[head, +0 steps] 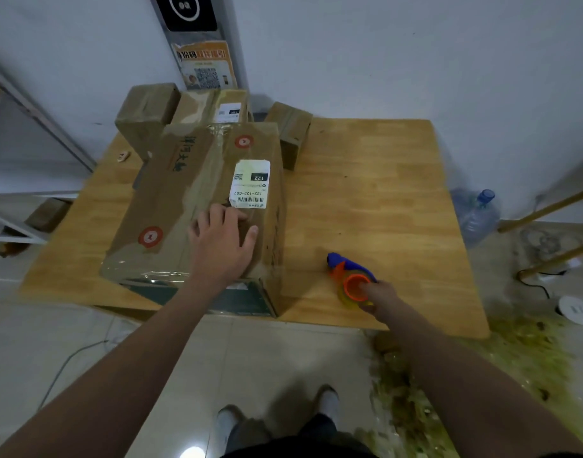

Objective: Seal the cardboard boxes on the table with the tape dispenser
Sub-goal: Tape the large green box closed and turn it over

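Wooden table (366, 193) against a pale wall: 1 hand steadies the big cardboard box, the other takes up the tape dispenser.

Left hand (222, 241) lies flat and spread wide on top of the large cardboard box (184, 206) at the table's near left, just below its white shipping label (250, 183). Right hand (379, 297) is closed around the yellow roll end of the blue and orange tape dispenser (351, 276), which rests on the table just right of the box. 3 smaller boxes (214, 105) crowd behind. To seal well, I would keep the left palm pressing the flaps shut, start the tape down the near side, then draw the dispenser straight along the centre seam.
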### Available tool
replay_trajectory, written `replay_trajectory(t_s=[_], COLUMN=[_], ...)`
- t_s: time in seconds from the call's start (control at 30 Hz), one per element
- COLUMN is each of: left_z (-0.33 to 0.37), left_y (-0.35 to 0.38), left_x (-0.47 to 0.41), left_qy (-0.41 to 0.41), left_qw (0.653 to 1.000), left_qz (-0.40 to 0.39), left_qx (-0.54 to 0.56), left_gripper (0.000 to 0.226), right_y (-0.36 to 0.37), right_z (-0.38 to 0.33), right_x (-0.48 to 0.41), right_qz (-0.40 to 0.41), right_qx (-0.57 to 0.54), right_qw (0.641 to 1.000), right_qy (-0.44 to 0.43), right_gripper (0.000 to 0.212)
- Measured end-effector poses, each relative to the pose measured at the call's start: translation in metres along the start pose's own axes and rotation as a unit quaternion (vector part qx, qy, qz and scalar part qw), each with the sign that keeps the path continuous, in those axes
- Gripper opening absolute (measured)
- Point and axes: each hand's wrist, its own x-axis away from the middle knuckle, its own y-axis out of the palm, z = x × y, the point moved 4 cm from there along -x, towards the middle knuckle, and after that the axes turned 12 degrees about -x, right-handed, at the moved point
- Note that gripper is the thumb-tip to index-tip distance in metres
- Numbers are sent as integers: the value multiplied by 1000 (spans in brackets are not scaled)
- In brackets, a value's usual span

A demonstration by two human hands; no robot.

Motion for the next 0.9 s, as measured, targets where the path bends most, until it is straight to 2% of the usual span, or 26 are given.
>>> replay_trajectory(t_s=[0.1, 0.2, 0.4, 0.47, 0.53, 0.6, 0.7, 0.8, 0.9], left_z=[-7, -26, -107, -133, -154, -167, -160, -143, -145], left_y=[-3, -9, -10, -8, -7, -5, -7, -8, -5], left_x=[2, 8, 12, 9, 6, 2, -5, -5, 1], left_qy=[30, 56, 50, 38, 36, 36, 54, 78, 87], left_qw=[998, 988, 995, 997, 997, 997, 996, 996, 995], left_qz=[-32, -66, -52, -54, -56, -61, -63, -50, -43], left_qx=[47, 126, 69, 51, 33, 30, 19, 7, 22], left_gripper=[42, 48, 54, 55, 56, 55, 54, 53, 53], right_y=[4, 23, 102, 138, 178, 214, 259, 294, 299], right_z=[-19, -48, -95, -102, -98, -87, -70, -50, -39], right_x=[19, 57, 166, 196, 219, 226, 235, 241, 241], right_qz=[21, -5, -78, -101, -131, -127, -50, -1, 34], right_qx=[108, 246, 214, 238, 295, 374, 493, 534, 550], right_qw=[992, 955, 915, 879, 825, 777, 709, 694, 680], right_qy=[-64, -166, -334, -401, -464, -491, -501, -483, -483], right_gripper=[39, 55, 50, 47, 46, 48, 51, 59, 62])
